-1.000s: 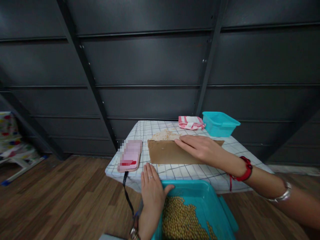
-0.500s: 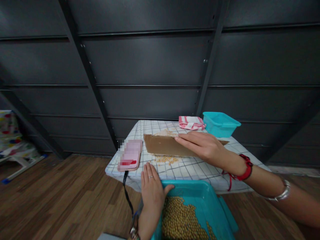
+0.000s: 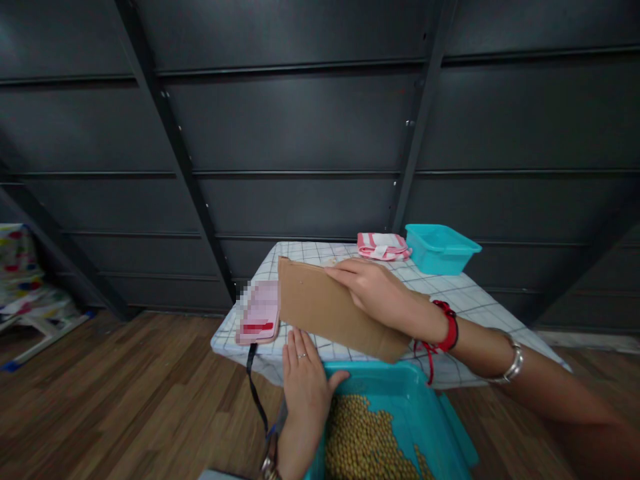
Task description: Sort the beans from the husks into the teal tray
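Observation:
My right hand [image 3: 373, 291] grips the upper edge of a brown piece of cardboard [image 3: 320, 300], which is tilted over the checked tablecloth. Its fingers lie along the top, and the thumb is hidden. My left hand [image 3: 305, 383] rests with fingers stretched out against the left rim of a turquoise tray [image 3: 415, 393]. Soybeans [image 3: 363, 433] cover much of the tray's bottom, toward its left side. The tray sits at the near edge of the table. The cardboard hides most of the cloth behind and beneath it.
A pink phone [image 3: 260, 310] with a black strap [image 3: 255, 383] lies at the table's left. Farther back are a folded red-and-white cloth [image 3: 383, 245] and a turquoise basin [image 3: 443, 250]. The checked tablecloth [image 3: 480, 313] drapes over the table. A dark panelled wall [image 3: 290, 120] stands behind.
The cardboard has come nearer and tilted, its right end dropping toward the tray. My right hand moved left with it. The loose beans on the cloth are now out of sight. My left hand stayed put.

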Tool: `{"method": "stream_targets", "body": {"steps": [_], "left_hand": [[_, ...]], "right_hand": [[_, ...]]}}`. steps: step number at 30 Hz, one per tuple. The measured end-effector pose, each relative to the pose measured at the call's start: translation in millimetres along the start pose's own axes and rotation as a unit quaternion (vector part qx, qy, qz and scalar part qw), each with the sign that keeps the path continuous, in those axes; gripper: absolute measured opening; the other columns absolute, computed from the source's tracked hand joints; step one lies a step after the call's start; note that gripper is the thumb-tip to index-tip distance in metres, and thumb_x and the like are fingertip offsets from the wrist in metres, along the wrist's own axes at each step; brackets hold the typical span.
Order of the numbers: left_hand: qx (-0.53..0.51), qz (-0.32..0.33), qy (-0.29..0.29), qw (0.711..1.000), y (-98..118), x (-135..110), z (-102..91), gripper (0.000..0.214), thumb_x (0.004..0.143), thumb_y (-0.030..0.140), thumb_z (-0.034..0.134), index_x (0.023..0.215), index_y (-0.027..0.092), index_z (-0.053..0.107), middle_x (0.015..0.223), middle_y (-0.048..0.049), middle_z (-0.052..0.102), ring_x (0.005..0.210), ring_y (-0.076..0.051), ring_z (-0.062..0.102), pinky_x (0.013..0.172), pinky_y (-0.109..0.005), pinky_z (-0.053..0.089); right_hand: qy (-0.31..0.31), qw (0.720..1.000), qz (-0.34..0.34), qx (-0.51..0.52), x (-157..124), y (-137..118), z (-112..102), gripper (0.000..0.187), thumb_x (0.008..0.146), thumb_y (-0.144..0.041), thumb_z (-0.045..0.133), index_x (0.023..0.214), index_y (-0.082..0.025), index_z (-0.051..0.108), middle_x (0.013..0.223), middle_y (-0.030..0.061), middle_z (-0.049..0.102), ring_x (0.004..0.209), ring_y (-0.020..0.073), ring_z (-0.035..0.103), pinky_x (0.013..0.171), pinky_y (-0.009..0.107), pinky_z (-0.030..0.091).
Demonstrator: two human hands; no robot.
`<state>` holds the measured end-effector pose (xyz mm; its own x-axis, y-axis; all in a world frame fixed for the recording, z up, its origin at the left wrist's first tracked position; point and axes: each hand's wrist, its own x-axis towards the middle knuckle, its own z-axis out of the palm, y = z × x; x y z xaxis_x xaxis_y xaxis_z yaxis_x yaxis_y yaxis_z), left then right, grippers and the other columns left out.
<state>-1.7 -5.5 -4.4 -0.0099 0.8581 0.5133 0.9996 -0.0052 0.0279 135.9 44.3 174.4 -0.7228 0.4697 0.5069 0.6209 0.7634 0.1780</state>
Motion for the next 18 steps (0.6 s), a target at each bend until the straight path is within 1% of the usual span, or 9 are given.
{"method": "stream_targets", "body": {"steps": [4, 6, 10, 13, 18], "left_hand": [[0.0, 0.0, -0.01, 1.0, 0, 1, -2.5, 0.096, 0.06, 0.067, 0.055, 0.122, -0.006, 0.043, 0.127, -0.0318, 0.044, 0.122, -0.038, 0.038, 0.1, -0.049, 0.033], [0.004, 0.003, -0.008, 1.0, 0, 1, -2.2, 0.097, 0.061, 0.068, 0.053, 0.122, -0.006, 0.042, 0.127, -0.032, 0.044, 0.122, -0.038, 0.038, 0.1, -0.05, 0.033], [0.012, 0.005, -0.001, 1.0, 0, 0, 0.7, 0.097, 0.062, 0.071, 0.048, 0.121, -0.006, 0.043, 0.127, -0.0318, 0.045, 0.121, -0.038, 0.04, 0.099, -0.049, 0.034], [0.008, 0.003, -0.002, 1.0, 1, -1, 2.0, 0.098, 0.063, 0.069, 0.05, 0.122, -0.008, 0.041, 0.127, -0.033, 0.044, 0.121, -0.038, 0.039, 0.099, -0.05, 0.034], [0.031, 0.001, -0.007, 0.999, 1, 0, -0.1, 0.094, 0.062, 0.066, 0.053, 0.122, -0.005, 0.042, 0.128, -0.0306, 0.044, 0.121, -0.036, 0.04, 0.099, -0.049, 0.034]], "right_hand": [[-0.027, 0.999, 0.015, -0.009, 2, 1, 0, 0.046, 0.07, 0.001, 0.041, 0.112, -0.012, 0.055, 0.096, 0.0102, 0.062, 0.085, 0.0194, 0.057, 0.073, 0.032, 0.048], [-0.034, 0.999, 0.009, -0.002, 3, 4, 0, 0.046, 0.07, 0.001, 0.041, 0.111, -0.013, 0.055, 0.096, 0.0098, 0.062, 0.085, 0.0187, 0.057, 0.074, 0.031, 0.048], [-0.036, 0.999, -0.002, 0.007, 3, 11, 3, 0.045, 0.069, 0.002, 0.041, 0.109, -0.014, 0.057, 0.096, 0.009, 0.062, 0.086, 0.0169, 0.057, 0.074, 0.029, 0.046], [-0.036, 0.999, -0.007, 0.005, 1, 17, 7, 0.044, 0.07, 0.001, 0.042, 0.109, -0.014, 0.056, 0.095, 0.0086, 0.062, 0.084, 0.016, 0.057, 0.073, 0.028, 0.046], [-0.041, 0.999, -0.017, -0.02, 0, 14, 3, 0.043, 0.071, 0.001, 0.042, 0.109, -0.014, 0.056, 0.095, 0.008, 0.062, 0.084, 0.0158, 0.056, 0.072, 0.028, 0.046]]}}
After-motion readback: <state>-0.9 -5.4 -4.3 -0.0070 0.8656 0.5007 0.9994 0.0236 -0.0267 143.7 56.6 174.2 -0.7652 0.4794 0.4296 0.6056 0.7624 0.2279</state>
